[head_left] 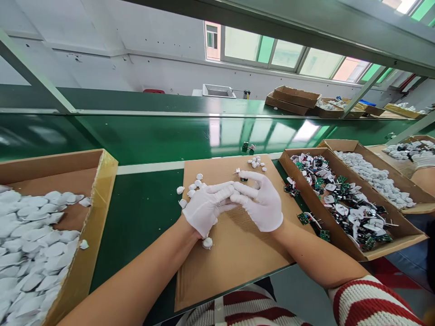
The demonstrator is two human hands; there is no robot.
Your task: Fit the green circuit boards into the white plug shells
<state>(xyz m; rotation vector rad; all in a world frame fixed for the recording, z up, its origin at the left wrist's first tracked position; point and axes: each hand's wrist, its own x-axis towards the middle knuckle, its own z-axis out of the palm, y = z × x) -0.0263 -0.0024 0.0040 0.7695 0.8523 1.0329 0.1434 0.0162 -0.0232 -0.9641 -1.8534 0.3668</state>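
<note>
My left hand [205, 206] and my right hand [261, 201], both in white gloves, meet over a brown cardboard sheet [234, 267]. Their fingertips are pressed together, and anything between them is hidden. Just beyond my right index finger shows a small green circuit board [243, 179] with a metal part. Several small white pieces [192, 186] lie beside and partly behind my left hand. Nearer my wrist is a round white piece [207, 243]. More small white pieces [256, 162] sit in a cluster at the sheet's far edge.
A carton of white pieces [34, 240] stands left. At right, one carton holds wired circuit boards [343, 194], another white parts [374, 176]. Loose boards [307, 219] lie beside the sheet. A co-worker's gloved hand [423, 158] is far right. A green belt [163, 136] runs behind.
</note>
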